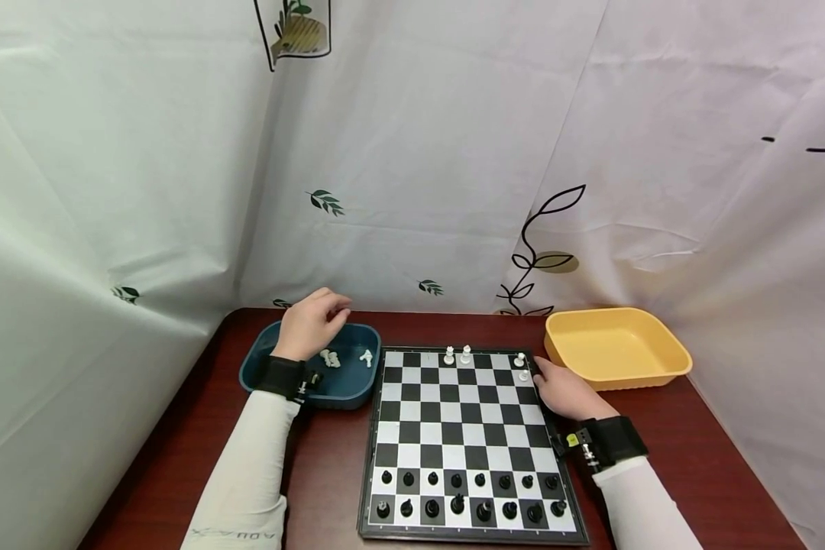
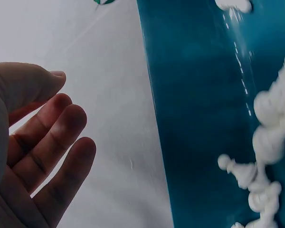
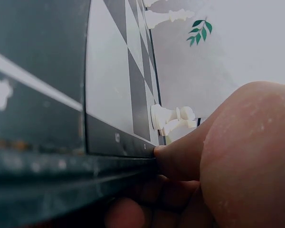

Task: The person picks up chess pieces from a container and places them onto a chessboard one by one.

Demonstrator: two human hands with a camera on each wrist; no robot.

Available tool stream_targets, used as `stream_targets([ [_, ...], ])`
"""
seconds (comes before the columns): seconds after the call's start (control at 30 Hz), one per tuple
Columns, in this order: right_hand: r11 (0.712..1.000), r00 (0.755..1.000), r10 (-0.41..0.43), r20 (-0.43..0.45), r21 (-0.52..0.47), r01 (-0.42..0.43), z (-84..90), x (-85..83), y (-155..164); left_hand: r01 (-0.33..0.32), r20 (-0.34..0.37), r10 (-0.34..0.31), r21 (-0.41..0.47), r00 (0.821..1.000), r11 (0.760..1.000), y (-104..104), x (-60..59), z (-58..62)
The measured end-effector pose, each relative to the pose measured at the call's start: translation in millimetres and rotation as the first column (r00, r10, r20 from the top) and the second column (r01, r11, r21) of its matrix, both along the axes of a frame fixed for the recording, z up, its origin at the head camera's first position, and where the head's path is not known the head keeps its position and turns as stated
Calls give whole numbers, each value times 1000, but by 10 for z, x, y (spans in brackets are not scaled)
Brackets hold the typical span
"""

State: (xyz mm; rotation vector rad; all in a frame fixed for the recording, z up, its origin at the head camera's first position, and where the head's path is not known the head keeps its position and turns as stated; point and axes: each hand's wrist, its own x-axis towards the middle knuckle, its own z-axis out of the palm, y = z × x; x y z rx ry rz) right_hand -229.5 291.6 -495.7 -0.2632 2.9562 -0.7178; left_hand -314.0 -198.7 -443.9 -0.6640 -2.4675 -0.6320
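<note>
My left hand [image 1: 313,324] is over the blue tray [image 1: 374,374], its fingers loosely bent and nothing between thumb and fingertips in the left wrist view. White chess pieces [image 1: 330,358] lie heaped in that tray; part of them is hidden by the hand and wrist. With my right hand [image 1: 567,391] I grip the chessboard [image 1: 451,412] by its right edge near the far corner, thumb at the top rim and fingers underneath. Two white pieces [image 1: 466,355] stand mid far row. Two more, including a white pawn [image 1: 524,376], stand beside my right thumb.
Black pieces [image 1: 457,504] fill the two rows at the board's near side. A yellow tray [image 1: 619,347] stands at the back right of the dark red table [image 1: 694,458]. White patterned cloth [image 1: 412,153] hangs behind and at both sides.
</note>
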Motion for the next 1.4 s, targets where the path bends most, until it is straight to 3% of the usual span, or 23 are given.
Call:
stream_targets([
  [0.23, 1000, 1000, -2, -15, 9, 3, -5, 5, 1, -55, -1, 55, -99, 998, 994, -118, -17, -58],
  [0.47, 1000, 1000, -6, -9, 2, 6, -35, -23, 29, -69, 111, 88, -163, 990, 984, -203, -8, -111],
  [0.8, 1000, 1000, -8, -1, 0, 8, -8, -7, 6, -86, 250, 147, -239, 957, 967, -267, -11, -138],
  [1.17, 1000, 1000, -7, -14, 8, 7, -10, 5, 3, -121, 315, 208, -274, 926, 954, -272, -15, -174],
  [1.4, 1000, 1000, -9, -6, 9, 9, -8, -3, 1, -155, 386, 274, -310, 881, 938, -274, -8, -151],
])
